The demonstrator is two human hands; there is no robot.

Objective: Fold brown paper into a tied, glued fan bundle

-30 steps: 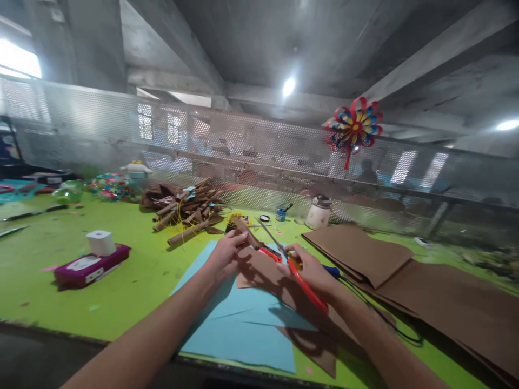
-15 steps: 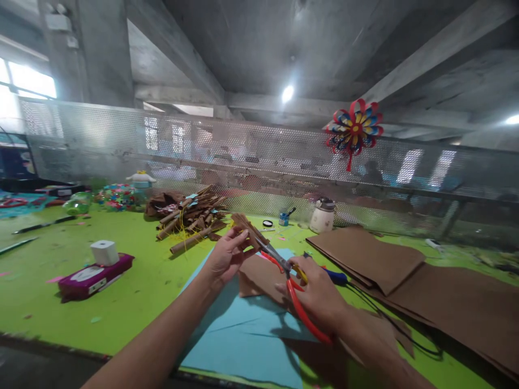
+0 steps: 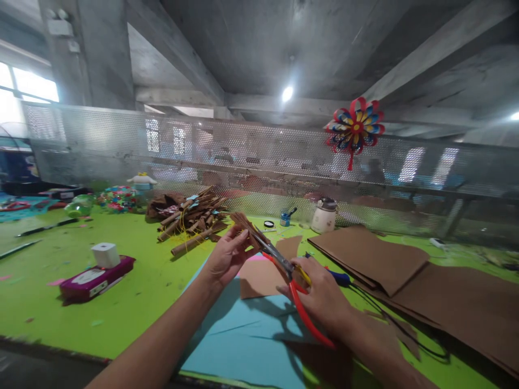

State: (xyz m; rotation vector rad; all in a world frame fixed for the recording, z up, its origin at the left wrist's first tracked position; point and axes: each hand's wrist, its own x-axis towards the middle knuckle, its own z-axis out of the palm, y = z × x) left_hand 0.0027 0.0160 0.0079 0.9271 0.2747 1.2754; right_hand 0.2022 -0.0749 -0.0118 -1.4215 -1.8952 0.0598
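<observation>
My left hand [image 3: 227, 256] pinches a folded brown paper piece [image 3: 242, 220] between thumb and fingers, above a blue sheet. Its far end is cut into thin strips. My right hand [image 3: 324, 294] is wrapped round the red handles of the scissors [image 3: 307, 317]. The scissor blades lie along the brown paper, close to my left fingertips; whether they are fully closed is hard to see. Below, a flat brown paper piece [image 3: 259, 282] rests on the blue sheet [image 3: 239, 343], partly covered by the scissors. A smaller brown scrap [image 3: 289, 246] shows behind the blades.
Rolled brown paper bundles [image 3: 190, 221] with yellow thread lie at the back. Large brown sheets [image 3: 368, 251] cover the right side. A blue-handled tool with a black cord [image 3: 339, 278] lies beside my right hand. A purple tissue pack [image 3: 95, 278], a jug [image 3: 324, 215] and a small jar [image 3: 285, 219] stand around.
The scissors have shifted slightly against the paper in my left hand. Below, the brown paper now lies flatter, and a pink patch and a brown scrap show behind it.
</observation>
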